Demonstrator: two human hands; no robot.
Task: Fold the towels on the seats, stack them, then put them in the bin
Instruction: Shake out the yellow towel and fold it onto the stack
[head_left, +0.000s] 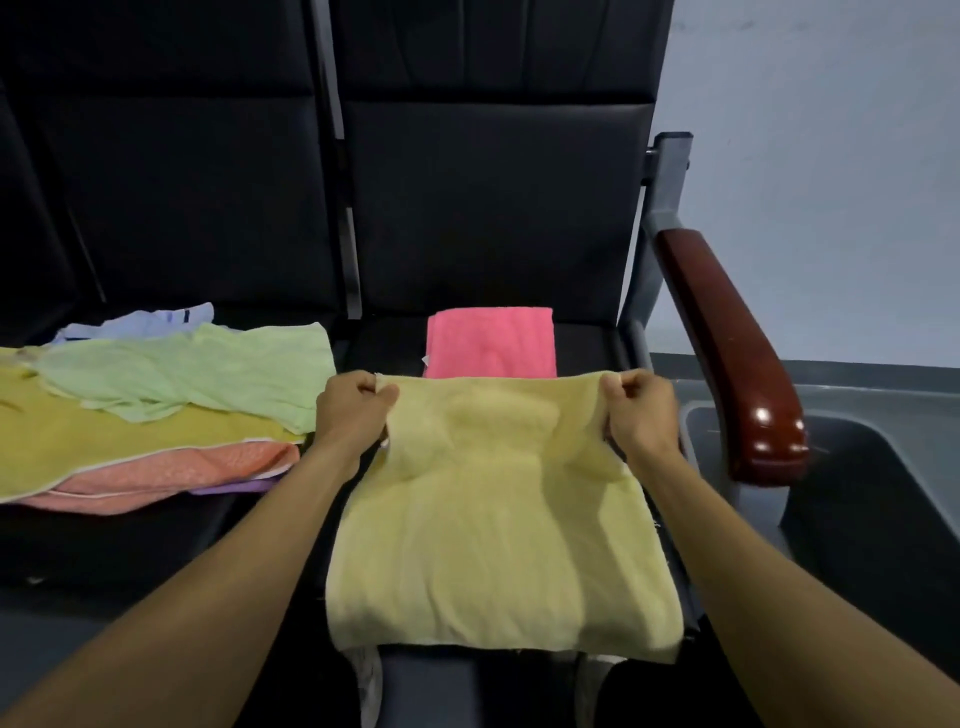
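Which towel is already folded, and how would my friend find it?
Look at the black padded seat beside the brown wooden armrest. At its back lies the small pink folded towel, just past the pale yellow towel both hands hold. It is the only neat rectangle; the others lie rumpled.

A single head-worn wide-angle camera looks forward and down, close over a black padded seat (488, 218) and grey plastic bin (883, 519).

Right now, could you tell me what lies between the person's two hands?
In the head view, the yellow towel's far edge stretches between the left hand and right hand, each pinching a corner.
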